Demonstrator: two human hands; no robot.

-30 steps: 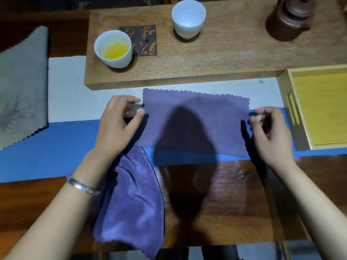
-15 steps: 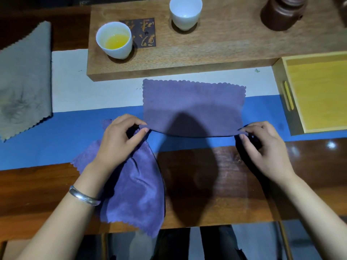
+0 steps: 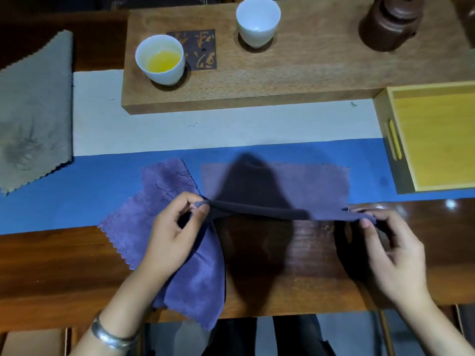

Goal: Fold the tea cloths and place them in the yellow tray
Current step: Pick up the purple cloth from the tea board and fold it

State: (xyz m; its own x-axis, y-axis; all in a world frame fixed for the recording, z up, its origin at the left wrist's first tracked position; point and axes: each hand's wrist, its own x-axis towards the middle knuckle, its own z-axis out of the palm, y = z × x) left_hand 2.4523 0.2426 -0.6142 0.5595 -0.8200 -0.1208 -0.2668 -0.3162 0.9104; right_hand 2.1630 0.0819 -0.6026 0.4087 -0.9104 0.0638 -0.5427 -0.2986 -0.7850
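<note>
Since the earlier frames the purple cloth point(image 3: 321, 186) has come off the white strip toward the near edge, now narrower front to back; left hand point(image 3: 174, 232) and right hand point(image 3: 385, 242) each pinch an end of its near fold, lifted taut just above the table point(image 3: 303, 265); step looks like the second lengthwise fold, not yet laid flat; next move calls for setting the fold down square, then folding crosswise; yellow tray point(image 3: 380, 116) sits empty at right, near the right hand, path open; second purple cloth point(image 3: 144, 214) lies unfolded under the left wrist, overhanging the table edge, could slip; grey cloth point(image 3: 33, 111) far left; cups on the wooden board point(image 3: 308, 68) well apart.
</note>
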